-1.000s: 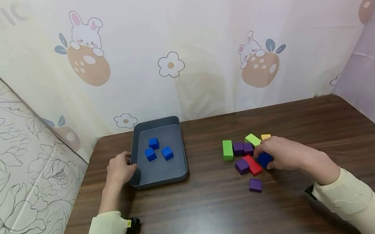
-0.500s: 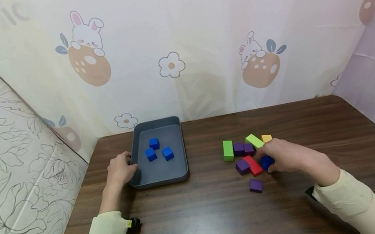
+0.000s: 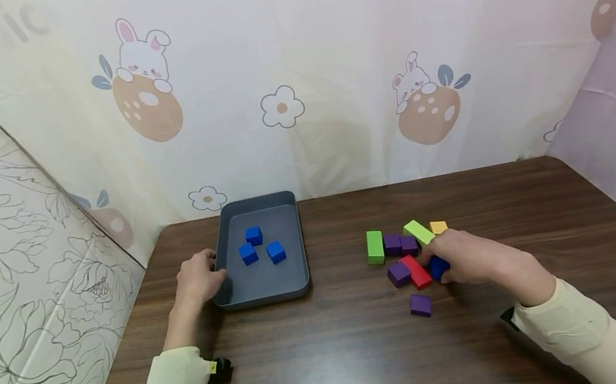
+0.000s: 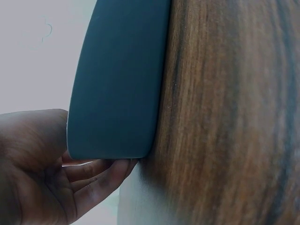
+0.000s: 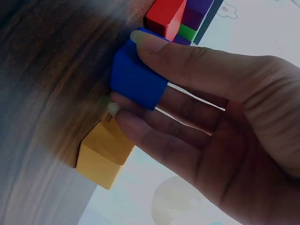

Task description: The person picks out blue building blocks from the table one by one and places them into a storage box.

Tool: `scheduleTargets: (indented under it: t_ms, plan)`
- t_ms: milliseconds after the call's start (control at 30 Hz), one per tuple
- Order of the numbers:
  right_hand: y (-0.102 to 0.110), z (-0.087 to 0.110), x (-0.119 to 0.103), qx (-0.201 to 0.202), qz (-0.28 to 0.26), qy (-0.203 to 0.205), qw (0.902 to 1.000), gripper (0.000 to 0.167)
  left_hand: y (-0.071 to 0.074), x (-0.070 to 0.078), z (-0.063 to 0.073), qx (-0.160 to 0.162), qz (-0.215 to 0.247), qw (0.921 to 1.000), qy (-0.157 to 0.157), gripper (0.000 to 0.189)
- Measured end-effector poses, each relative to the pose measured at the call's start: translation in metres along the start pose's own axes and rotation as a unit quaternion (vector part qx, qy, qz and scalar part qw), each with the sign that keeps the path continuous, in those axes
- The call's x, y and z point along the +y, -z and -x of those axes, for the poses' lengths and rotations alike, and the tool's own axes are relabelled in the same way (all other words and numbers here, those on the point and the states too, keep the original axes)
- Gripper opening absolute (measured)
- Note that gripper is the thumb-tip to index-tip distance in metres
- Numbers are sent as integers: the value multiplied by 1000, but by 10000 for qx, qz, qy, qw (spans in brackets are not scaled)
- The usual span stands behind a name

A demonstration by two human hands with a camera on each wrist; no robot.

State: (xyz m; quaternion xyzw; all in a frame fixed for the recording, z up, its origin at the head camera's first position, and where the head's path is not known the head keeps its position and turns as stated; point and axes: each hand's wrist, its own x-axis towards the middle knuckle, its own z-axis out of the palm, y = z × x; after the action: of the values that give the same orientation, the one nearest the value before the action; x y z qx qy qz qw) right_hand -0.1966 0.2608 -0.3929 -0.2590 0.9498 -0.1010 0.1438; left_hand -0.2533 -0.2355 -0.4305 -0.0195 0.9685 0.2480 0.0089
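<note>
My left hand [image 3: 199, 281] grips the left wall of a dark grey tray [image 3: 300, 281]. In the left wrist view its fingers [image 4: 101, 186] curl against the outside of the tray [image 4: 117, 84], and the thumb is mostly hidden. Inside lie three blue cubes, one of them a blue cube [image 3: 276, 252] nearest the right wall. Over at the block pile, my right hand [image 3: 468, 255] pinches another blue block [image 5: 136, 75] between thumb and fingers, low at the table. A yellow block [image 5: 105, 154] sits just beyond those fingers. A red block [image 3: 416, 271] stands close to the left of the held block.
Purple blocks, among them a purple block [image 3: 421, 305] nearest me, lie left of my right hand. Two green blocks, one a green block [image 3: 375, 247], stand at the pile's back and left. A patterned curtain [image 3: 326, 80] rises behind the wooden table [image 3: 343, 363].
My right hand has shifted its fingers slightly around the blue block, which stays in nearly the same place. The left hand and the tray look unmoved.
</note>
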Motion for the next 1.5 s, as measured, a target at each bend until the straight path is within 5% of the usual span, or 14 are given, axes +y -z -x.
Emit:
scheduleTargets:
  t_ms: [1167,1500]
  plan:
    - [14,4,-9,437,196,196,9987,33,-1,1,5,31,105,9999,42,45]
    - [21,0,-13,824,521,597,9934,33,0,3,4,22,78,9999,62,46]
